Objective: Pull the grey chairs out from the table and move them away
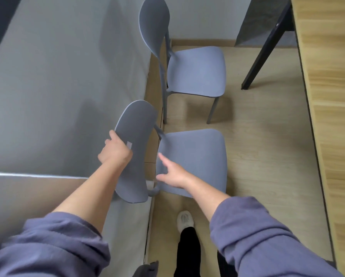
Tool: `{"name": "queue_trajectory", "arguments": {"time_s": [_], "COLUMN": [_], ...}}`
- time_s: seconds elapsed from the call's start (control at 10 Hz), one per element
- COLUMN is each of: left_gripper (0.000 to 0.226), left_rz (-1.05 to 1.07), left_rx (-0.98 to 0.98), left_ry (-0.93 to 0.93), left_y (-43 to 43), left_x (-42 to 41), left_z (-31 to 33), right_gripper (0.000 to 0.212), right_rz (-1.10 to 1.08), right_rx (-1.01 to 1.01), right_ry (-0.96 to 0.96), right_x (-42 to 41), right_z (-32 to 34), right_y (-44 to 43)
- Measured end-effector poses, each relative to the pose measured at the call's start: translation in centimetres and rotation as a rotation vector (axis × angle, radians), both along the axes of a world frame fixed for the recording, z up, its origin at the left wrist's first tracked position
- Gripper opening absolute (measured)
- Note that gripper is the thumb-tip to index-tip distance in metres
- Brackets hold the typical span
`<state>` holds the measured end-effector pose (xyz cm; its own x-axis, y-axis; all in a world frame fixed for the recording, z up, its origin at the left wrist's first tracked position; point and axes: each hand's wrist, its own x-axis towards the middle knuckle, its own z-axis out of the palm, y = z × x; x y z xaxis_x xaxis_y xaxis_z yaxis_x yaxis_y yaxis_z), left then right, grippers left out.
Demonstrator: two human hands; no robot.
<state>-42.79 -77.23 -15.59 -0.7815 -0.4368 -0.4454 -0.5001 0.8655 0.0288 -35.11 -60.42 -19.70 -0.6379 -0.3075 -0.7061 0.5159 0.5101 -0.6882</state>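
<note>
Two grey plastic chairs stand in a row on the wooden floor, their backs toward a grey bed at the left. The near chair [195,156] is right below me. My left hand [115,148] grips the left edge of its backrest. My right hand [172,173] lies on the left side of its seat, fingers spread, holding nothing. The far chair [195,72] stands beyond it, untouched, with its seat facing the table. The wooden table [331,96] runs along the right edge, apart from both chairs.
A black slanted table leg [265,50] meets the floor right of the far chair. The grey bed [57,86] fills the left side. My foot in a white shoe [184,219] stands on the floor strip between bed and table.
</note>
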Motion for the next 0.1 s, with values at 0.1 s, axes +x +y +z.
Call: {"name": "queue_trajectory", "arguments": {"time_s": [0.1], "left_gripper": [0.075], "left_rz": [-0.079], "left_rx": [0.033], "left_ry": [0.097], "left_y": [1.57], "left_x": [2.13], "left_z": [0.26], "right_gripper": [0.082], "right_rz": [-0.069], "right_rx": [0.088], "right_ry": [0.068], "right_x": [0.65], "right_z": [1.21], "right_y": [3.84]}}
